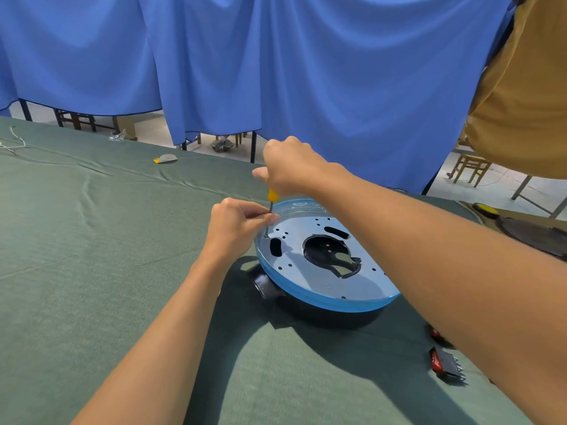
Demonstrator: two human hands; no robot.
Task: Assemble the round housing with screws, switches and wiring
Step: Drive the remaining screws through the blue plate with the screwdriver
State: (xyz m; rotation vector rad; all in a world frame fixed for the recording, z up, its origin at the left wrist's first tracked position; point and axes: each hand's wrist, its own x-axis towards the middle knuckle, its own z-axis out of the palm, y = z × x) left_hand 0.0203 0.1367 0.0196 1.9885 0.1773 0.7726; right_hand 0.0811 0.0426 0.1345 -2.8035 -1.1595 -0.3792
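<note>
On green cloth, round blue-rimmed housing, perforated plate

On a table covered with green cloth, a round blue housing with a perforated metal plate sits tilted. The right hand grips an orange-handled screwdriver held upright, its tip at a hole near the plate's left rim. The left hand pinches the shaft. Red rocker switches with black bodies lie near the right forearm. A blue curtain hangs behind.
</note>
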